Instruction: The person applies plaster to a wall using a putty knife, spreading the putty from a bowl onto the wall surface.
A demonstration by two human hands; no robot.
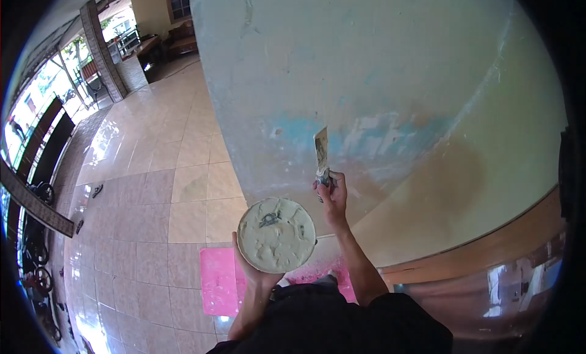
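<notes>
Gripping putty knife (321, 149) at wall (378, 67), right hand (332, 195); left hand (259, 274) clasping tub (276, 235); open floor (152, 189) leftward

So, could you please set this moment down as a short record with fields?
left hand: left hand holds up a round tub of pale putty
right hand: right hand grips a putty knife, blade up against the wall
wall: wall pale, with blue and white patches near the blade
floor: glossy tiled floor; pink mat beside the feet
background: open veranda with furniture, far left
</notes>
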